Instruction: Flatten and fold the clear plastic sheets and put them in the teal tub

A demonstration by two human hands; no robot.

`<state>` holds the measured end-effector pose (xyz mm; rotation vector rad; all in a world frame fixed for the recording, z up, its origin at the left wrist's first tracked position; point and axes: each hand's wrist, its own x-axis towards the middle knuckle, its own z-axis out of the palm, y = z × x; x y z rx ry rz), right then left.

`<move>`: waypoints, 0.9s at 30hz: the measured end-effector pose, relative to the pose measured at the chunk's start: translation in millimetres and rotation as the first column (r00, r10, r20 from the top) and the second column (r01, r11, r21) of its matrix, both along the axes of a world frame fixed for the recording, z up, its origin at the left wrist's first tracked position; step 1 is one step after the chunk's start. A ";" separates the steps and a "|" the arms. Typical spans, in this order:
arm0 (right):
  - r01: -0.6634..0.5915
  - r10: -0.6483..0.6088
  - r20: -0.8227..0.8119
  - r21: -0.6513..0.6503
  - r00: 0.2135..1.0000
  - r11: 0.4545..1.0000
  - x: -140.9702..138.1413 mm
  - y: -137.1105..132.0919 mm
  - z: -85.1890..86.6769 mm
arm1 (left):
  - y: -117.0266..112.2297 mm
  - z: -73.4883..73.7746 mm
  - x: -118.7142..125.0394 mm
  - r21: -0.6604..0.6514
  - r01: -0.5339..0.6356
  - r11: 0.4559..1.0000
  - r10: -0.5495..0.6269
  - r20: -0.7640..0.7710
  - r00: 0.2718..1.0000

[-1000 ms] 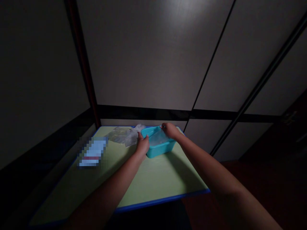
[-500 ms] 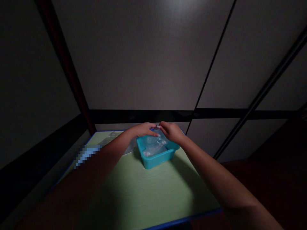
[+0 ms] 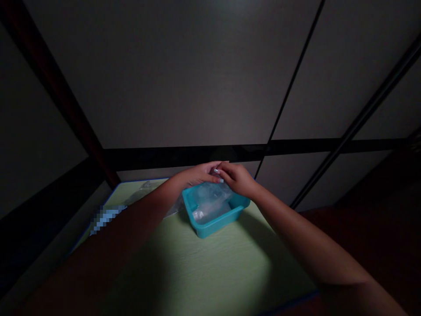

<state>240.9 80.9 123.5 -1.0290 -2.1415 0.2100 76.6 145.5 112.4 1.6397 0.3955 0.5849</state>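
On a pale green table (image 3: pixel 210 272) edged in blue, before a panelled cabinet (image 3: pixel 184 87), one turquoise plastic bin (image 3: pixel 219 223) was set near the far edge, with a crumpled clear plastic bag (image 3: pixel 210 202) lying partly inside and rising toward the hands. At the right hand (image 3: pixel 238 178), thumb and fingers were closed in a pinch, seemingly on the bag's upper edge. The left hand (image 3: pixel 198 174) was arched over the bin's far rim, its thumb apart from the bent fingers; whether plastic was gripped there could not be told. Such thin film, it was judged, would be best pinched close to its edge and worked with small, gentle movements, so that nothing was torn or tipped. Two hands, one bin and one bag within it were counted. Leftward, more clear film (image 3: pixel 176 207) was partly hidden by the left forearm (image 3: pixel 141 221), its pieces uncountable; one pale-blue item (image 3: pixel 107 219) was pixelated beyond recognition.
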 end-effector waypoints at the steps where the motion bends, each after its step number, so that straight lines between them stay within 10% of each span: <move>1: 0.005 -0.005 -0.004 -0.017 1.000 1.000 -0.2 -0.3 0.9 | -1.2 -0.1 0.9 -0.024 0.005 1.000 -0.006 -0.026 1.000; 14: 0.393 -0.374 0.163 -0.099 0.913 0.914 1.4 2.9 -11.6 | -17.8 -4.1 -5.3 -0.237 -0.145 0.961 0.038 -0.405 0.914; 27: 0.181 -0.049 0.290 -0.450 0.956 0.874 22.9 8.3 -12.3 | -17.4 -16.7 -2.8 -0.014 -0.149 0.989 0.104 -0.650 0.752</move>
